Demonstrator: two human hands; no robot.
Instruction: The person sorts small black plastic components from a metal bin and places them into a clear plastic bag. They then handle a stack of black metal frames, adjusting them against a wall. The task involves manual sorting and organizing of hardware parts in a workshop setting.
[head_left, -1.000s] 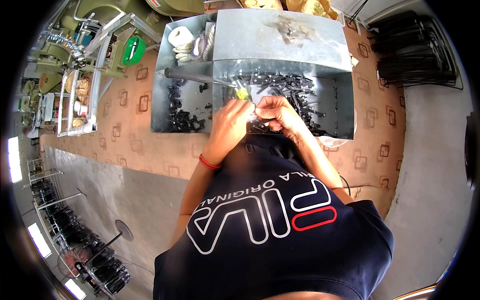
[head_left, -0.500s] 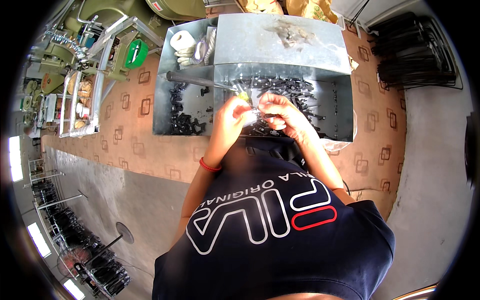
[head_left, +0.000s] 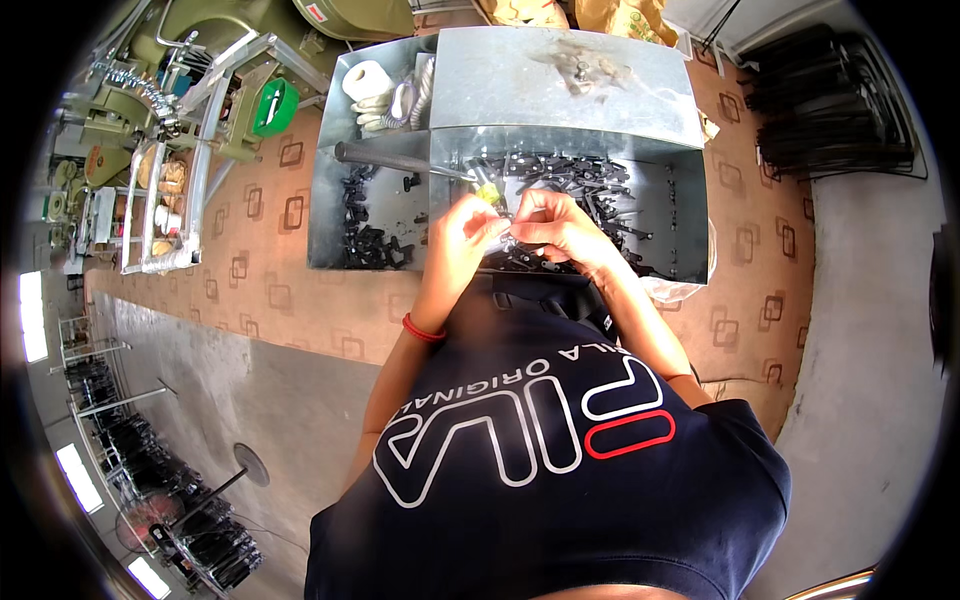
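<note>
My left hand (head_left: 458, 238) and my right hand (head_left: 563, 232) meet over the front of a grey metal box (head_left: 670, 215), thumbs and fingertips pinched together. Whatever they hold between them is too small and hidden to make out. Small black parts (head_left: 590, 180) lie heaped in the compartment beneath my hands. More black parts (head_left: 372, 247) are scattered in the compartment to the left. A dark rod (head_left: 385, 158) with a thin metal end reaches across the divider toward my left hand. A yellow piece (head_left: 488, 193) shows just beyond my left fingertips.
A flat metal lid (head_left: 500, 75) covers the box's far right part. White rolls (head_left: 367, 80) and gloves (head_left: 375, 115) fill the far left compartment. Green machinery with a metal frame (head_left: 195, 190) stands left. Black bent pieces (head_left: 835, 105) hang at right; a fan (head_left: 150, 520) is lower left.
My right fingers have straightened and come in against my left fingertips. The left hand stays nearly in place, and the whole view has shifted very slightly.
</note>
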